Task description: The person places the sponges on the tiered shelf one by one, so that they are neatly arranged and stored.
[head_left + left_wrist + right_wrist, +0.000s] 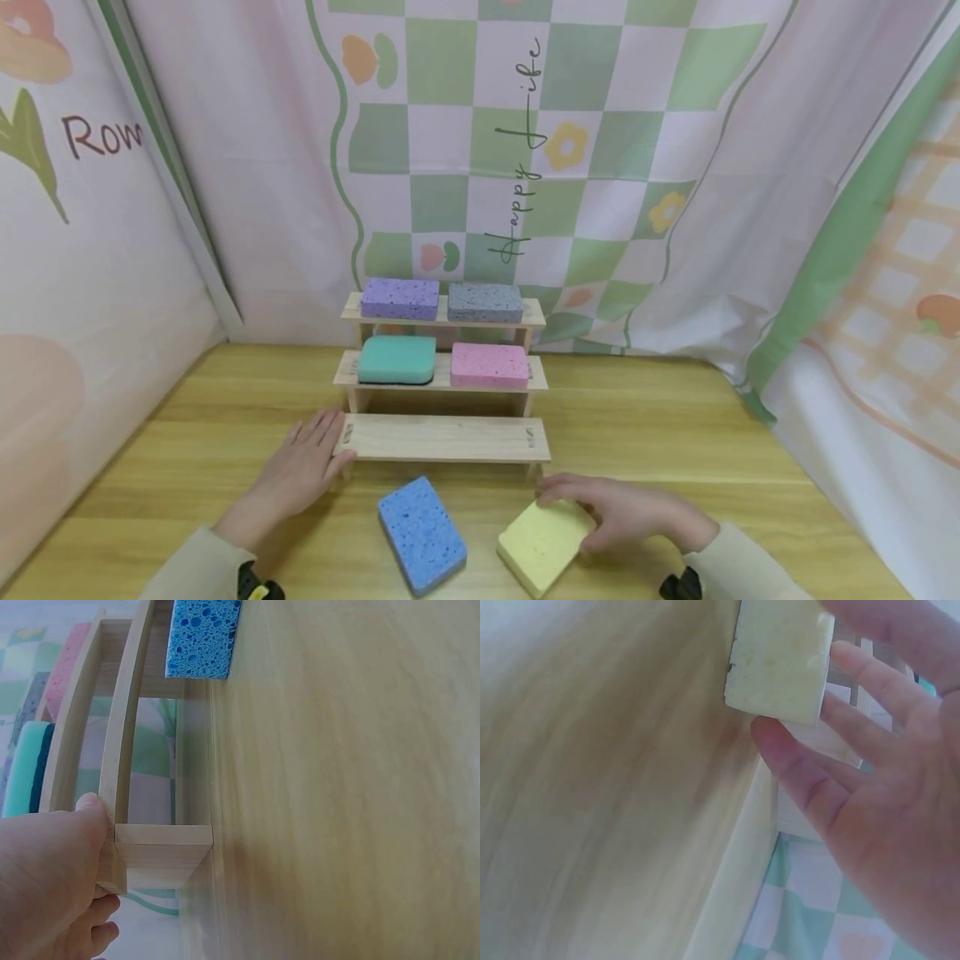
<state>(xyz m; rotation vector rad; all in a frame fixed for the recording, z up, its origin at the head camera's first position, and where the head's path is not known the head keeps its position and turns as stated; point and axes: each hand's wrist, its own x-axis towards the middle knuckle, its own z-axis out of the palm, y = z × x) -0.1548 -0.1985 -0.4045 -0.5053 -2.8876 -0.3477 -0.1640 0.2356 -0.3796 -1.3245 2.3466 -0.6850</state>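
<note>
A wooden three-step stand (446,439) is in the middle of the head view. My left hand (303,462) holds the left end of its lowest step; in the left wrist view the thumb (90,806) lies at the board's edge. In front of the stand, my right hand (622,508) has its fingers curved round a pale yellow sponge (545,542), thumb at the right side and fingertips on the far corner. In the right wrist view a fingertip (769,735) touches the sponge's edge. Between the hands lies a blue speckled sponge (422,535), angled on the table.
On the top step stand a purple sponge (400,299) and a grey sponge (484,303). The middle step bears a teal sponge (397,360) and a pink sponge (489,365). A checked curtain (510,142) hangs behind the wooden table (637,425).
</note>
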